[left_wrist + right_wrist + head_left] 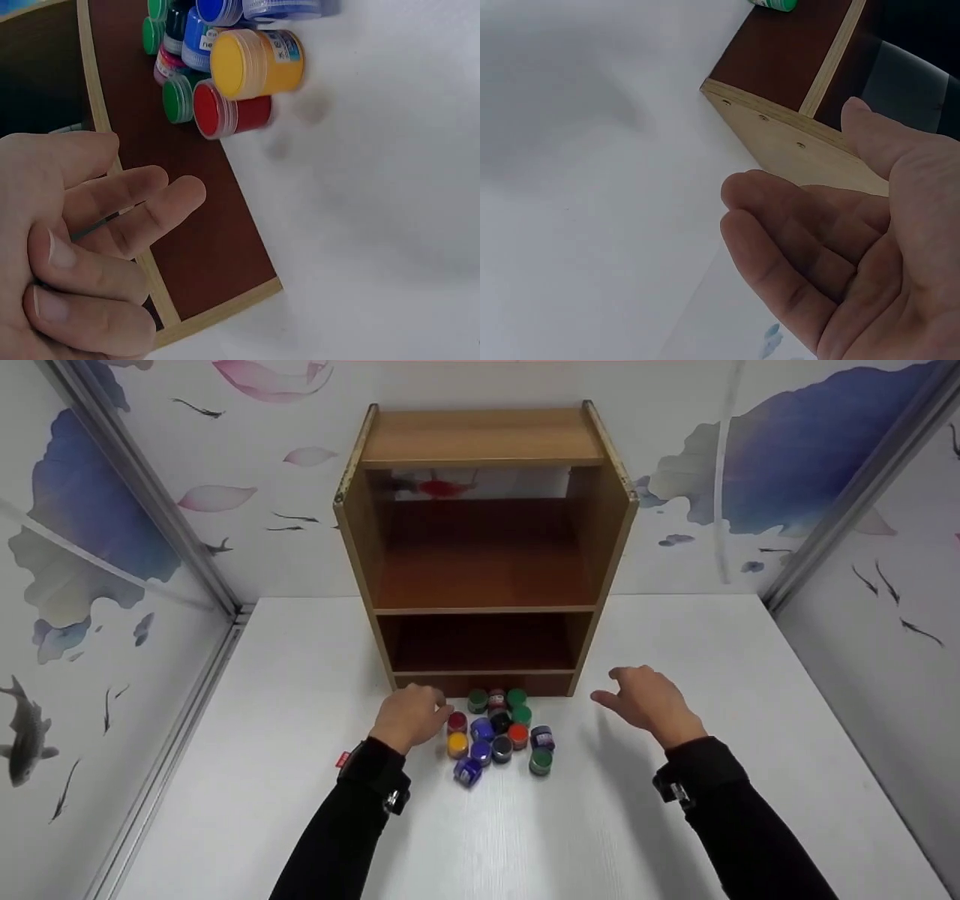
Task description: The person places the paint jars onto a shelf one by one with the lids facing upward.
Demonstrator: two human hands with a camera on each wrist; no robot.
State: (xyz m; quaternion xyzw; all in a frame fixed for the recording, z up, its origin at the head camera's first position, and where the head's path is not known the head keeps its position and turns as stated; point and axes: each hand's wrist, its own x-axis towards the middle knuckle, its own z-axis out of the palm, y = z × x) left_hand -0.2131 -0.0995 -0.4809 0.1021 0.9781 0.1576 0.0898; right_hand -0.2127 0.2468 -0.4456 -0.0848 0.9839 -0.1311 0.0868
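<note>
Several small paint jars with coloured lids stand and lie in a cluster before a wooden shelf unit (pixel 486 607). My left hand (pixel 411 716) hovers just left of the cluster, nearest the red jar (pixel 457 723) and the yellow jar (pixel 457 745). In the left wrist view its fingers (pixel 142 214) are loosely bent with nothing between them. Over the table to the right of the jars is my right hand (pixel 649 703), beside the unit's lower right corner. The right wrist view shows its palm bare and its fingers (pixel 780 270) relaxed. Toward the front lie a blue jar (pixel 468 772) and a green-lidded jar (pixel 540 762).
The shelf unit has two open compartments above a bottom board (pixel 484 685) and stands against the back wall. A white table (pixel 300 675) carries everything. Printed panels with metal frame strips (pixel 161 502) close in the left, right and back.
</note>
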